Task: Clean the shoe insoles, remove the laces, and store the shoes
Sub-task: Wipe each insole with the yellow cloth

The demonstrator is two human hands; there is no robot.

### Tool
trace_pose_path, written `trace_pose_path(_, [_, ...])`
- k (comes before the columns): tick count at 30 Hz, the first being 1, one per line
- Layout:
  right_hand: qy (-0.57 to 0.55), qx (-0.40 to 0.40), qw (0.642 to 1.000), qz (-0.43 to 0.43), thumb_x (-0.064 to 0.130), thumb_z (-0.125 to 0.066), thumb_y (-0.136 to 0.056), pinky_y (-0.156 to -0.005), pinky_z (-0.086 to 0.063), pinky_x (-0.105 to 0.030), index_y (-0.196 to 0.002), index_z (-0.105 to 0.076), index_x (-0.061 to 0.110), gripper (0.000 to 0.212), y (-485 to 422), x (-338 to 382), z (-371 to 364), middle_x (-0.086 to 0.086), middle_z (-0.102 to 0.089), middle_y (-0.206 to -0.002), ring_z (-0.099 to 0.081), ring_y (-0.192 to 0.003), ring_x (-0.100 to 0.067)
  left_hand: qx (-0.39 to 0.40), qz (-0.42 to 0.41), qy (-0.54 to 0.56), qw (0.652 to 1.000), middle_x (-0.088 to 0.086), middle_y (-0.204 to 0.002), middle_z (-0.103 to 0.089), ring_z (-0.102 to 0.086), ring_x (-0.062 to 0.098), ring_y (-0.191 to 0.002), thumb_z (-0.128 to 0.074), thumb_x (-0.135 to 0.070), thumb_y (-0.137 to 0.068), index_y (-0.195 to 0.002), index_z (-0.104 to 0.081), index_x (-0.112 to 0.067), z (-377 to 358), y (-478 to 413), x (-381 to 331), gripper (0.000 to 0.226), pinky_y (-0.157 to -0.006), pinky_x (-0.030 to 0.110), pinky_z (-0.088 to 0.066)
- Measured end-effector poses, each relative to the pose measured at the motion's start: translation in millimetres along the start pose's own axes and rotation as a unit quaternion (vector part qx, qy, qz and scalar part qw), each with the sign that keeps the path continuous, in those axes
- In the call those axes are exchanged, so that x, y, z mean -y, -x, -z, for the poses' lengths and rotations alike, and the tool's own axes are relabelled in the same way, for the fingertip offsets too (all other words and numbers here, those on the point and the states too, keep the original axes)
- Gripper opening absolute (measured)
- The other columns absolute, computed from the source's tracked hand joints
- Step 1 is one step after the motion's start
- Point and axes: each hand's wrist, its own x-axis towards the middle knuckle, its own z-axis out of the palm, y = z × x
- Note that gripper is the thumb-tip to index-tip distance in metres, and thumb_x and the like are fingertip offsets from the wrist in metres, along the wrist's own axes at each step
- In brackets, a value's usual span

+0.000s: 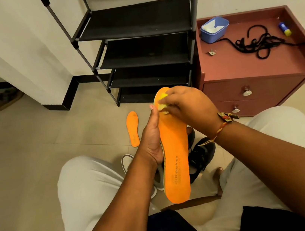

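Left hand (150, 135) grips an orange insole (176, 161), centre; right hand (189, 106) pinches a cloth (163, 108) on its toe. Laces (263, 45), off, lie at two o'clock; shoes (202, 155) at six o'clock not yet stored.

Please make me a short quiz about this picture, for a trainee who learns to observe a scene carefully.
1. True or false: the black laces lie on the floor.
2. What does the right hand press on the held insole? A a brush; B a yellow cloth; C a bar of soap.
3. Fill in: the second insole lies on the ____.
Key: 1 false, they lie on the cabinet top; 2 B; 3 floor.
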Motion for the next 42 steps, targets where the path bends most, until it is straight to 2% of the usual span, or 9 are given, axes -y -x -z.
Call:
trace_pose_path(3, [-0.005, -0.047, 0.997, -0.067, 0.021, -0.059, -0.095, -0.089, -0.052, -0.043, -0.116, -0.072, 0.014, 0.026, -7, -13, 6, -0.010, -0.066, -0.115, -0.061, -0.106, -0.027, -0.002, 0.022, -0.048, 0.999, 0.017, -0.118, -0.072, -0.070, 0.034, -0.097, -0.028, -0.073, -0.095, -0.135, -0.058, -0.019, 3, 2, 1, 0.073, -0.092, 0.051, -0.053])
trace_pose_path(6, [-0.029, -0.058, 0.993, -0.094, 0.020, -0.062, -0.093, -0.088, -0.053, -0.044, -0.114, -0.073, 0.013, 0.024, -8, -15, 9, -0.008, -0.069, -0.110, -0.063, -0.103, -0.023, -0.008, 0.029, -0.059, 0.998, 0.016, -0.116, -0.073, -0.067, 0.035, -0.101, -0.025, -0.074, -0.095, -0.131, -0.060, -0.021, 5, 1, 1, 0.073, -0.100, 0.054, -0.048])
trace_pose_path(12, [-0.048, -0.033, 0.997, -0.040, 0.023, -0.063, -0.094, -0.078, -0.051, -0.032, -0.111, -0.074, 0.019, 0.022, 4, 17, -8, -0.004, -0.066, -0.102, -0.060, -0.097, -0.019, -0.044, -0.028, -0.063, 0.997, 0.011, -0.122, -0.071, -0.070, 0.032, -0.110, -0.027, -0.072, -0.095, -0.138, -0.056, -0.028, 2, -3, -1, 0.068, -0.090, 0.051, -0.057])
trace_pose_path(15, [-0.027, -0.074, 0.991, -0.108, 0.024, -0.063, -0.093, -0.076, -0.051, -0.036, -0.112, -0.073, 0.017, 0.023, -4, -2, -6, -0.006, -0.062, -0.100, -0.058, -0.093, -0.021, -0.030, -0.040, -0.098, 0.994, 0.015, -0.123, -0.070, -0.071, 0.037, -0.104, -0.033, -0.076, -0.089, -0.145, -0.048, -0.027, 6, -5, -2, 0.076, -0.081, 0.050, -0.059])
trace_pose_path(18, [-0.035, -0.090, 0.984, -0.148, 0.027, -0.063, -0.093, -0.077, -0.052, -0.037, -0.113, -0.073, 0.018, 0.023, -5, -15, -4, -0.005, -0.062, -0.097, -0.058, -0.091, -0.020, -0.025, -0.039, -0.111, 0.993, 0.014, -0.120, -0.072, -0.072, 0.035, -0.100, -0.033, -0.075, -0.088, -0.147, -0.044, -0.027, 9, -5, -2, 0.077, -0.085, 0.052, -0.057])
trace_pose_path(25, [-0.077, -0.090, 0.990, -0.071, 0.030, -0.063, -0.094, -0.075, -0.050, -0.029, -0.105, -0.075, 0.021, 0.019, 4, 21, -15, 0.001, -0.067, -0.094, -0.058, -0.090, -0.012, -0.034, -0.079, -0.104, 0.991, 0.009, -0.134, -0.065, -0.065, 0.030, -0.120, -0.034, -0.071, -0.093, -0.146, -0.047, -0.030, 5, -6, -3, 0.068, -0.097, 0.053, -0.054])
trace_pose_path(30, [-0.120, -0.162, 0.964, -0.176, 0.030, -0.063, -0.092, -0.082, -0.056, -0.038, -0.109, -0.074, 0.021, 0.023, -9, -16, 3, 0.002, -0.071, -0.102, -0.060, -0.093, -0.009, -0.008, -0.061, -0.185, 0.981, 0.013, -0.134, -0.064, -0.068, 0.033, -0.114, -0.038, -0.072, -0.089, -0.151, -0.038, -0.032, 3, -5, 6, 0.073, -0.090, 0.053, -0.057])
trace_pose_path(36, [-0.124, -0.124, 0.979, -0.105, 0.027, -0.067, -0.091, -0.077, -0.050, -0.019, -0.108, -0.074, 0.023, 0.019, -2, 7, -3, 0.005, -0.067, -0.100, -0.059, -0.092, -0.005, -0.016, -0.095, -0.219, 0.971, 0.006, -0.133, -0.064, -0.067, 0.031, -0.113, -0.034, -0.068, -0.093, -0.145, -0.044, -0.036, -2, -7, 5, 0.062, -0.090, 0.057, -0.057])
trace_pose_path(42, [-0.106, -0.150, 0.965, -0.187, 0.028, -0.064, -0.091, -0.081, -0.055, -0.038, -0.108, -0.074, 0.023, 0.020, -7, -24, -4, 0.001, -0.068, -0.101, -0.059, -0.092, -0.011, -0.018, -0.069, -0.172, 0.982, 0.010, -0.131, -0.066, -0.070, 0.031, -0.109, -0.041, -0.064, -0.091, -0.148, -0.039, -0.035, -3, -3, 0, 0.064, -0.091, 0.055, -0.057])
